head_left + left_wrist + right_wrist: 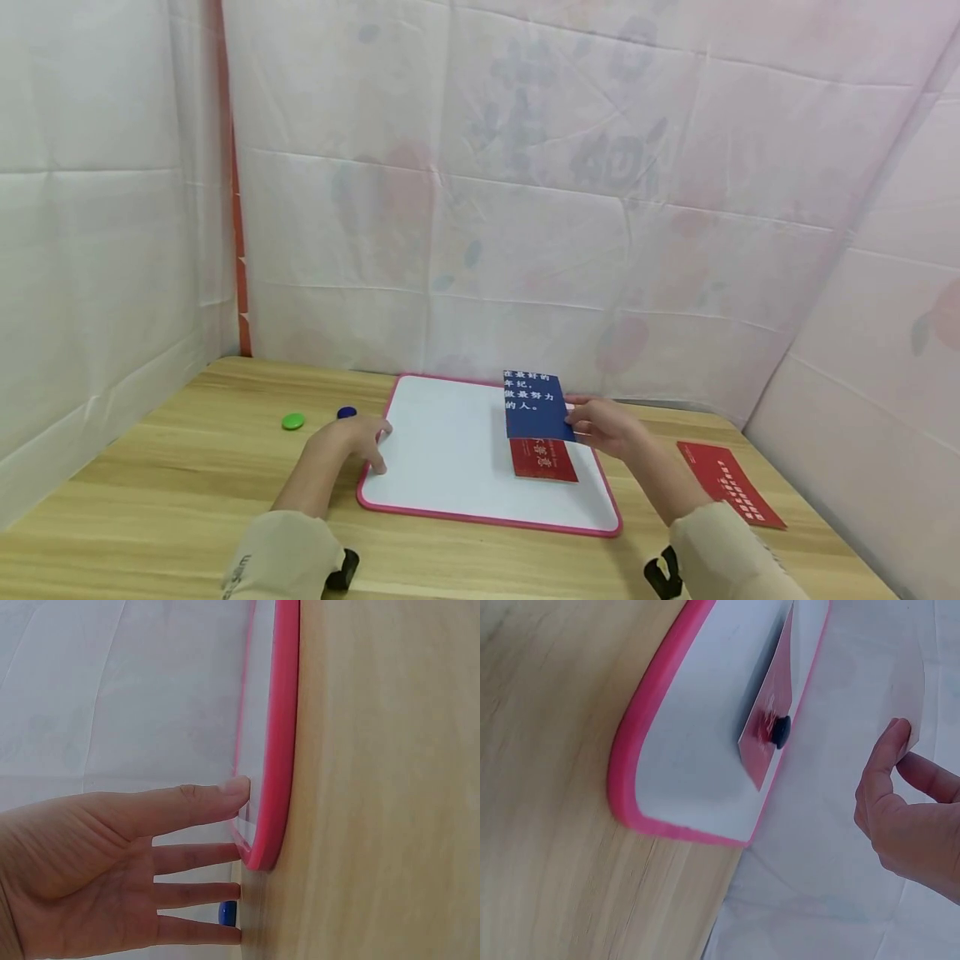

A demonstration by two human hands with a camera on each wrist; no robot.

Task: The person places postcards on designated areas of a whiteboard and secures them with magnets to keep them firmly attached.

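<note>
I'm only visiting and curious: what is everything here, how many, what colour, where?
Sheets: count unclear, whitish, back and sides
Strip: 1, orange-red, back left
Table: 1, wood-toned, foreground
Board: 1, white, pink rim, on table
Blue card: 1, blue, held over board
Board card: 1, red, on board
Side card: at least 1, red, on table right of board
Knob: 1, black, on board card
Discs: 2, green and blue, table left of board
Sleeves: 2, beige, forearms
Bands: 2, black, by sleeves
Left grip: 1, bare, at board's left edge
Right grip: 1, bare, pinching blue card
</note>
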